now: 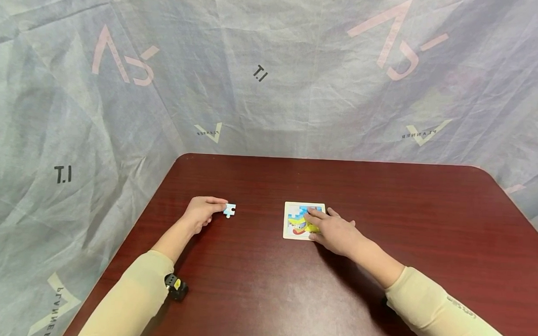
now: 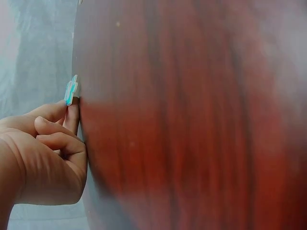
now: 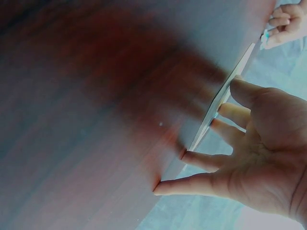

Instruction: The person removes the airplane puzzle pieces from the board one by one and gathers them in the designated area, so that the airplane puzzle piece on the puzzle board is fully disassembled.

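Observation:
My left hand (image 1: 199,213) pinches a light blue and white jigsaw piece (image 1: 230,210) between thumb and fingertips, at the left part of the table. In the left wrist view the piece (image 2: 71,91) shows edge-on at the fingertips, and the other fingers are curled in. My right hand (image 1: 338,232) rests on a small jigsaw puzzle board (image 1: 286,228) with a pale frame, its fingers spread and fairly straight. Blue, yellow and red picture parts show beside the fingers, and a whitish patch lies at the upper left. The hand hides the board's right part. The right wrist view shows two fingertips on the table.
The dark red-brown wooden table (image 1: 256,286) has rounded far corners. Grey printed cloth (image 1: 271,89) hangs behind it and along its sides. A small black device (image 1: 177,287) sits at the left sleeve.

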Tool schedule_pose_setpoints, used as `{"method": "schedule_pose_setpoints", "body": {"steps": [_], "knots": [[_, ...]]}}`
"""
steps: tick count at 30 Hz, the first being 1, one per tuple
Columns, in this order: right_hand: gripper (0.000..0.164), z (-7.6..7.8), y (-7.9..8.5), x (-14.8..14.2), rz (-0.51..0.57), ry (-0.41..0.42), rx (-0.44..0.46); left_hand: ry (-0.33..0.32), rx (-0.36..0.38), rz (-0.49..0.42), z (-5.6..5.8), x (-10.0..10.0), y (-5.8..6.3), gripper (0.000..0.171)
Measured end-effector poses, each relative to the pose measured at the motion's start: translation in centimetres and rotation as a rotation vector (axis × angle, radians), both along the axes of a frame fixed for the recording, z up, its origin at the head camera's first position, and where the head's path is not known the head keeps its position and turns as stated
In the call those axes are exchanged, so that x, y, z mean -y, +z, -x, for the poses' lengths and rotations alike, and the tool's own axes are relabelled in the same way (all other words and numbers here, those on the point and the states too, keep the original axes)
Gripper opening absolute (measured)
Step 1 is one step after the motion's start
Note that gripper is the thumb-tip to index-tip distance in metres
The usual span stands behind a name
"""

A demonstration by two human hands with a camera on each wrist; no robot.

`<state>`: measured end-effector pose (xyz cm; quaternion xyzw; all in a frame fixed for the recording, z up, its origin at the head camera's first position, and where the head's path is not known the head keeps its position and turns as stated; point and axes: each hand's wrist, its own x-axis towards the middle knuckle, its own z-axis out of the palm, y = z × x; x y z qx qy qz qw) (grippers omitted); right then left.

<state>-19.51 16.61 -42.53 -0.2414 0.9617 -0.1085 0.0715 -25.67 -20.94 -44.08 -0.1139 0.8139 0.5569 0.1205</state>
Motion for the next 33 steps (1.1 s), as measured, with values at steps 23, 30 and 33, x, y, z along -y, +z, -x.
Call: {"method": "schedule_pose_setpoints", "body": {"steps": [23, 30, 33], "knots": [[0.054, 0.0, -0.1, -0.1, 0.010, 0.008, -0.006, 0.021, 0.039, 0.062, 0.1, 0.9, 0.3, 0.028], [0.054, 0.0, -0.1, 0.0, 0.002, -0.011, -0.009, 0.026, 0.015, 0.032, -0.1, 0.9, 0.4, 0.028], [0.053, 0.0, -0.1, 0.1, 0.001, -0.023, -0.007, 0.033, -0.021, 0.002, -0.1, 0.8, 0.4, 0.028]]}}
